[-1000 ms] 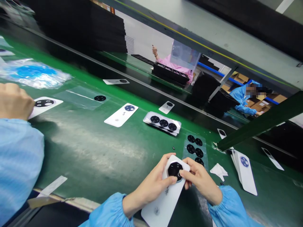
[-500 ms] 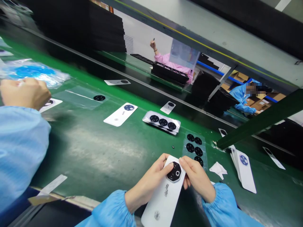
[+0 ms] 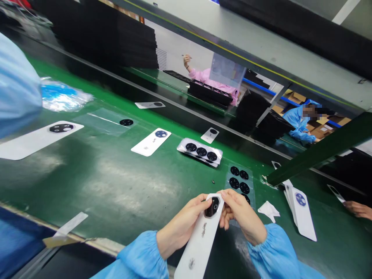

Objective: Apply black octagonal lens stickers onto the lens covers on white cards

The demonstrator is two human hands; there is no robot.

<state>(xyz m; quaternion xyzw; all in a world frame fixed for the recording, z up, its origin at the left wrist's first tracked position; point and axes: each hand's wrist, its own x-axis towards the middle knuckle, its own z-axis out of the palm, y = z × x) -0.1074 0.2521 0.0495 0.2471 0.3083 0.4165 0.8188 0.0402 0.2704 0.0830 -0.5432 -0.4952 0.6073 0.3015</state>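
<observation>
Between my hands is a white phone back cover (image 3: 200, 240), tilted, with a black camera lens piece (image 3: 212, 207) at its top and dark lettering below. My left hand (image 3: 183, 219) grips its left edge, the thumb resting on the black piece. My right hand (image 3: 241, 211) pinches the top right corner, with its other fingers curled behind. Just beyond lies a clear sheet of black round lens stickers (image 3: 238, 182), partly covered by my right hand. A crumpled white paper (image 3: 269, 210) lies to the right of that hand.
A stack of white covers (image 3: 303, 215) lies at right, with a co-worker's hand (image 3: 359, 209) beyond. Packed lens stickers (image 3: 200, 152) and a cover (image 3: 151, 142) lie ahead. Another cover (image 3: 31, 141) and a co-worker's sleeve (image 3: 17, 85) are at left. A green post (image 3: 319, 151) slants at right.
The cover in my hands has turned edgewise, so its face looks narrower. At left, the co-worker's hand has left view and a cover there shows fully. A hand has appeared at far right.
</observation>
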